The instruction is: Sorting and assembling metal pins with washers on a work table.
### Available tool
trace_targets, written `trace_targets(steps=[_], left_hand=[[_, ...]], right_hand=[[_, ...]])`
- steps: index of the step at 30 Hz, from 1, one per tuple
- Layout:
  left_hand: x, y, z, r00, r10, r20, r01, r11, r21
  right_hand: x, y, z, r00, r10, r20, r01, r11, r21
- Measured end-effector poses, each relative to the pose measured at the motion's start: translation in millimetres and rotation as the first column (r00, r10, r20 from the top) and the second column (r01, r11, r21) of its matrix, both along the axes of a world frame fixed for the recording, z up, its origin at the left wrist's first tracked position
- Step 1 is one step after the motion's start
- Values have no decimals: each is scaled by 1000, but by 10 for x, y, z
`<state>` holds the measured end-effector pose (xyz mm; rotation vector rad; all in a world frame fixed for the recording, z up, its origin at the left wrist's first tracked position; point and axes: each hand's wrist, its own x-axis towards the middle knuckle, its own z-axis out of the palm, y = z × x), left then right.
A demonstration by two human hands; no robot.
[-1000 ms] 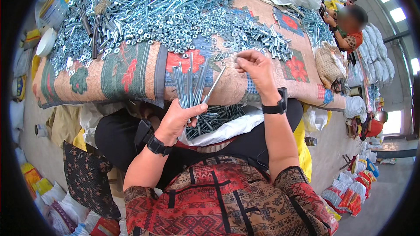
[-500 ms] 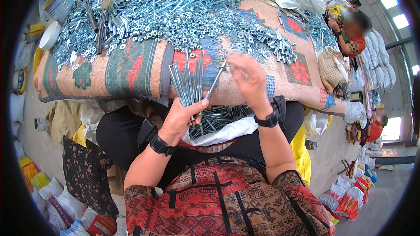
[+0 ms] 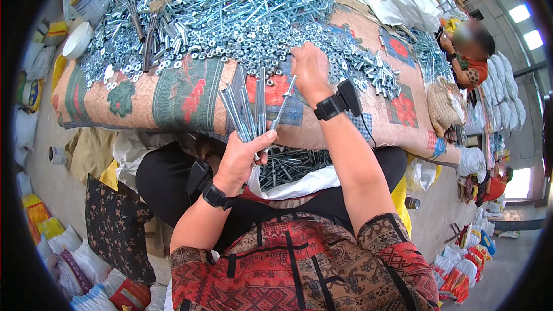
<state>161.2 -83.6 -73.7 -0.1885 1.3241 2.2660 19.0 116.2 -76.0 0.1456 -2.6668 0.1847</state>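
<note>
My left hand [image 3: 243, 158] is closed round several long metal bolts [image 3: 246, 116], which fan upward above my lap. One of them, a bolt with a washer [image 3: 286, 95] near its upper end, leans out to the right, apart from the others. My right hand [image 3: 312, 74] reaches past it to the near edge of a heap of small nuts [image 3: 247, 50]. Its fingers are curled down at the nuts, and whatever lies between the fingertips is hidden.
Long bolts [image 3: 259, 0] pile up behind the nuts on a patterned cloth [image 3: 132, 109]. Short metal sleeves [image 3: 380, 78] lie to the right. In my lap a white sack [image 3: 305, 183] holds dark-looking bolts. Another person [image 3: 472, 63] sits at the far right.
My right hand has left the leaning bolt and moved forward to the heap of nuts, its fingers curling down. My left hand keeps hold of the bolts. The view has shifted slightly.
</note>
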Motion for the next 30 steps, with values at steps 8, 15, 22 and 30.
trace_targets(steps=[8, 15, 22, 30], left_hand=[[-12, 13, 27, 997, -79, -2, 79, 996, 37], [25, 50, 28, 982, -189, 19, 188, 982, 18], [27, 105, -29, 978, -205, -41, 206, 978, 26], [35, 110, 8, 982, -185, -41, 186, 982, 18]], right_hand=[[349, 366, 246, 980, 201, -10, -189, 899, -395], [892, 559, 512, 739, 639, 212, 108, 199, -974], [1086, 641, 468, 812, 563, 154, 200, -20, -980], [1284, 470, 380, 874, 449, 185, 267, -128, -955]])
